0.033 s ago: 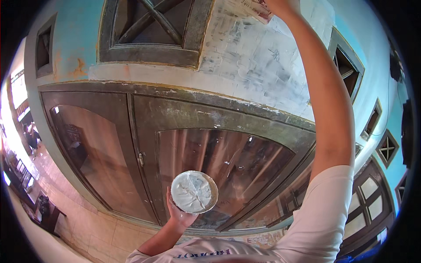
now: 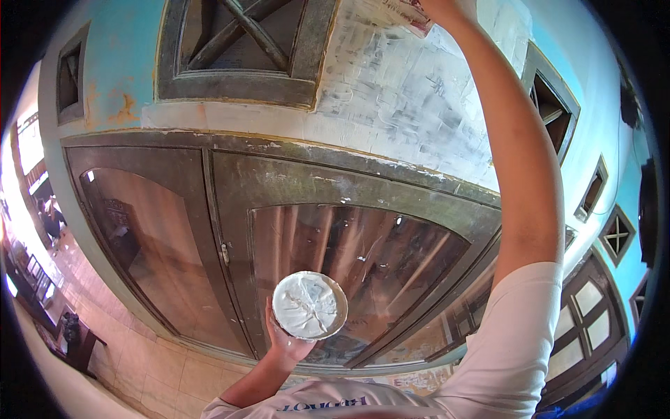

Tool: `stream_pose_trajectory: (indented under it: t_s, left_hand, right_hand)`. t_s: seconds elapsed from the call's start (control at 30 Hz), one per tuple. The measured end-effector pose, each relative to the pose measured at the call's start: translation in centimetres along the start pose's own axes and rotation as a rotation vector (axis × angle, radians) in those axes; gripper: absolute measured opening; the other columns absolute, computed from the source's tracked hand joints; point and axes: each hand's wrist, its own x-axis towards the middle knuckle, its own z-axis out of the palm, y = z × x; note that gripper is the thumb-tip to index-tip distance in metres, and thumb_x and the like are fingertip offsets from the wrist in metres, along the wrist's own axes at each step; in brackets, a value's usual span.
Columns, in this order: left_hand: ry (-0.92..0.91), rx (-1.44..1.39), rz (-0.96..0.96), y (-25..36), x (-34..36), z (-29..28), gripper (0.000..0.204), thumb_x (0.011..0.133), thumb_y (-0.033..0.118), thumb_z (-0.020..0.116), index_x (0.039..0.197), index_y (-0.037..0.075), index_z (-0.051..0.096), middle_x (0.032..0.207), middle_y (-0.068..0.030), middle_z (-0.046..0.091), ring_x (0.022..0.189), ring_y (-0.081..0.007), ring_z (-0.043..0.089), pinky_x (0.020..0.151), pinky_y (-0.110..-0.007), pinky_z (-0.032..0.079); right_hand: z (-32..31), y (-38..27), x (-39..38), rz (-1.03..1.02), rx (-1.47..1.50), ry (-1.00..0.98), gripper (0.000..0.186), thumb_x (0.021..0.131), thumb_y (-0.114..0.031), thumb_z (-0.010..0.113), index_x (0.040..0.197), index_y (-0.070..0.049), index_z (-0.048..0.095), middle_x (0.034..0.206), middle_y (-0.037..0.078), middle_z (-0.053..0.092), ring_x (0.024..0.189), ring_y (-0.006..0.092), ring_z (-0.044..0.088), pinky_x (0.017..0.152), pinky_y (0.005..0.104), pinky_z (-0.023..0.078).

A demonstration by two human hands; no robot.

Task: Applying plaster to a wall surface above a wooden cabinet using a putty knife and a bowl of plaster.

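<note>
The left hand (image 2: 287,334) cups a shallow round bowl (image 2: 309,305) from below, fingers curled up around its lower left rim; the bowl is filled with white paste and is held in front of the glass of the wooden window frame (image 2: 349,183), near the frame's lower middle. The right hand (image 2: 447,8) is raised high above the window frame, at the top edge of the view, and it grips a flat scraper (image 2: 405,12) whose pale blade with a reddish edge lies against the wall; how tightly the fingers close around it cannot be told, since most of the hand is cut off by the picture's rim. The scraper touches a white plastered patch (image 2: 412,98) that spreads over the wall just above the window frame. Left of that patch, above the window frame, sits a grey vent with crossed slats (image 2: 244,49), set in a blue wall (image 2: 118,63)
</note>
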Motion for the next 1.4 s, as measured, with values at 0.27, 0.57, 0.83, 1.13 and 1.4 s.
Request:
stream_pose_trajectory:
  t_s: [0.27, 0.57, 0.83, 1.13, 1.4]
  left_hand:
    - [0.003, 0.024, -0.002, -0.3, -0.1, -0.2, 0.075, 0.093, 0.072, 0.038, 0.146, 0.021, 0.049, 0.147, -0.0054, 0.052, 0.135, -0.0341, 0.049, 0.112, -0.057, 0.036]
    - [0.009, -0.011, -0.040, -1.3, -0.1, -0.3, 0.073, 0.093, 0.071, 0.039, 0.145, 0.021, 0.050, 0.147, -0.0048, 0.052, 0.134, -0.0333, 0.049, 0.112, -0.056, 0.037]
    - [0.032, 0.000, -0.027, -2.7, 0.3, -0.6, 0.071, 0.095, 0.069, 0.038, 0.145, 0.020, 0.051, 0.146, -0.0041, 0.053, 0.134, -0.0322, 0.050, 0.112, -0.054, 0.037]
    - [0.031, -0.036, 0.010, -4.0, 0.2, -0.1, 0.071, 0.095, 0.067, 0.041, 0.145, 0.018, 0.051, 0.147, -0.0075, 0.052, 0.135, -0.0338, 0.049, 0.113, -0.055, 0.036]
    - [0.016, -0.038, 0.003, -4.0, 0.1, 0.1, 0.071, 0.096, 0.068, 0.037, 0.145, 0.018, 0.050, 0.147, -0.0055, 0.052, 0.134, -0.0332, 0.049, 0.113, -0.053, 0.036]
  right_hand:
    - [0.2, 0.1, -0.6, 0.050, 0.054, 0.056, 0.033, 0.105, -0.042, 0.043, 0.116, -0.014, 0.056, 0.110, 0.014, 0.071, 0.104, 0.0361, 0.067, 0.095, 0.0560, 0.042]
    - [-0.1, 0.7, -0.6, 0.059, 0.092, 0.078, 0.032, 0.105, -0.041, 0.043, 0.115, -0.013, 0.056, 0.104, 0.014, 0.072, 0.098, 0.0363, 0.068, 0.093, 0.0531, 0.043]
    - [0.9, 0.3, -1.9, -0.035, 0.114, 0.106, 0.033, 0.105, -0.040, 0.044, 0.114, -0.011, 0.058, 0.100, 0.015, 0.072, 0.095, 0.0378, 0.068, 0.091, 0.0544, 0.043]
    - [0.8, 1.4, -1.4, -0.091, 0.087, 0.064, 0.034, 0.105, -0.040, 0.044, 0.114, -0.010, 0.057, 0.102, 0.015, 0.072, 0.095, 0.0368, 0.068, 0.091, 0.0537, 0.043]
    - [0.0, 2.0, -2.4, -0.070, 0.114, 0.041, 0.031, 0.105, -0.039, 0.045, 0.109, -0.010, 0.057, 0.095, 0.017, 0.070, 0.090, 0.0394, 0.067, 0.082, 0.0509, 0.046]
